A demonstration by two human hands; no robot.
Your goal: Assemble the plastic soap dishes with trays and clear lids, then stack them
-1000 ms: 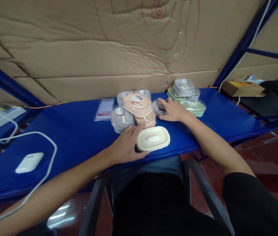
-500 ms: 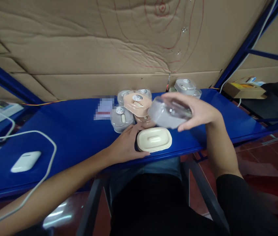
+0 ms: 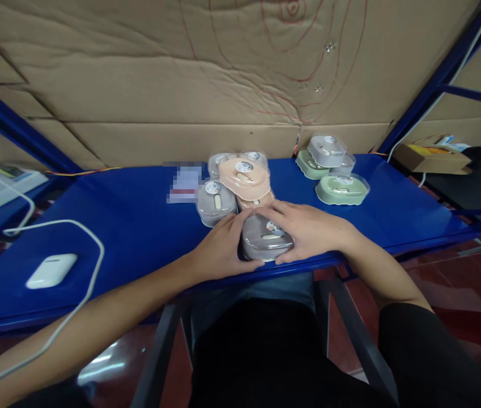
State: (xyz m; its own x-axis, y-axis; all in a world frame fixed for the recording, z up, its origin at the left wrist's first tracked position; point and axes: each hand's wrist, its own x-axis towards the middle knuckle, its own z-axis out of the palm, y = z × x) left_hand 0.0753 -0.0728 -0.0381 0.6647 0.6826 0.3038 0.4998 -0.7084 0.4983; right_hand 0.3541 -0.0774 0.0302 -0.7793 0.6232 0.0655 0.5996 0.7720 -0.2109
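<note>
At the front edge of the table (image 3: 138,226), the left hand (image 3: 218,249) and right hand (image 3: 316,229) are clasping a lidded container (image 3: 264,248) between curled fingers and thumbs. Its transparent grey lid (image 3: 258,228) is already sitting on top, apparently closing it; whether it is fitting snugly, I cannot tell.

Wht case (image 3: 52,271) on blue tbl (image 3: 138,215), wht cable (image 3: 97,266) nearby, cardbd wall (image 3: 138,90) w/ red lines, cardbd box (image 3: 433,160) R
</note>
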